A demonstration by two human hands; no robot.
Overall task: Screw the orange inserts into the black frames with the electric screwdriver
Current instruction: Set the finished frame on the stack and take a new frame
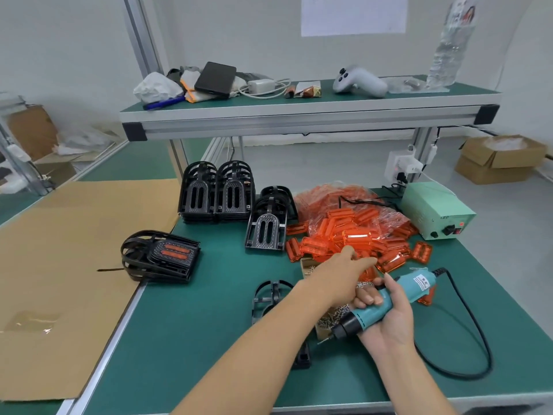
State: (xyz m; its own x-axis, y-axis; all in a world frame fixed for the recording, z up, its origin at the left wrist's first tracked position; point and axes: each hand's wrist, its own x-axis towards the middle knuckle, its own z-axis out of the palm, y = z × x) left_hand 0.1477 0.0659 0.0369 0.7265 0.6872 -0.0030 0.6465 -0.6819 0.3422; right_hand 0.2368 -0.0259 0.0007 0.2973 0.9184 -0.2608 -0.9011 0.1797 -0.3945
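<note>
A: What are the hands doing?
B: The right hand grips the teal electric screwdriver, bit down-left. The left hand reaches into the orange inserts; whether its fingers hold one, I cannot tell.
A: And the frames?
B: A black frame lies on the desk under the left forearm; stacked frames stand left of the inserts.

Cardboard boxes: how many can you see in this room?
3: two stacked brown cardboard boxes on the floor at far right, upper and lower; one behind the frame at far left. Others may be hidden.
</note>
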